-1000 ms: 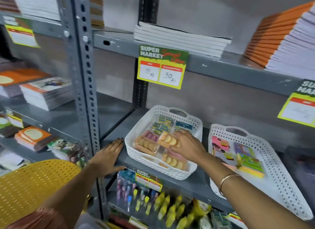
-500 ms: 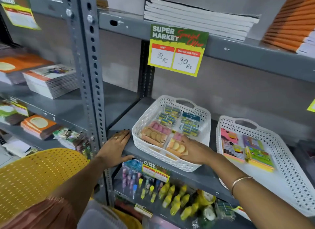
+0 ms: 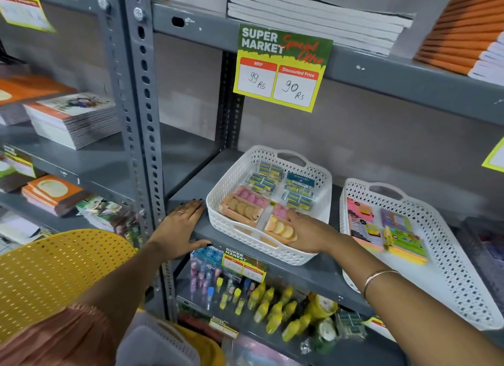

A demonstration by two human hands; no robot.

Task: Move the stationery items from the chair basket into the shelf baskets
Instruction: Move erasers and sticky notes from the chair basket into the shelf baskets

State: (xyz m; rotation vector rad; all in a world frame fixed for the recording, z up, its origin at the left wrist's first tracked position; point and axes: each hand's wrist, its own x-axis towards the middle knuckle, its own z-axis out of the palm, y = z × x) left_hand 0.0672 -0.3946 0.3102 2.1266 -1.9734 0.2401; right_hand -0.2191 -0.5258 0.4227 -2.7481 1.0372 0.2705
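Note:
A white lattice basket point(image 3: 323, 180) stands on the grey shelf point(image 3: 191, 174), holding blue-and-yellow packs and pink and orange eraser packs. My right hand point(image 3: 308, 233) reaches into its front right corner and grips an orange eraser pack point(image 3: 279, 228) that lies flat there. My left hand point(image 3: 182, 224) rests flat on the shelf's front edge, left of the basket, holding nothing. A second white basket point(image 3: 452, 256) to the right holds sticky-note pads. A pale basket point(image 3: 152, 344) on the yellow chair point(image 3: 54, 270) shows at the bottom, its contents hidden.
A perforated grey upright point(image 3: 136, 106) stands left of my left hand. Notebook stacks fill the upper shelf and the left bays. A price tag point(image 3: 282, 68) hangs above the basket. Yellow bottles and pens point(image 3: 261, 303) crowd the shelf below.
My right hand has slid the orange eraser pack from the basket's middle down into its front right corner. My left hand stays on the shelf edge. The camera has moved closer.

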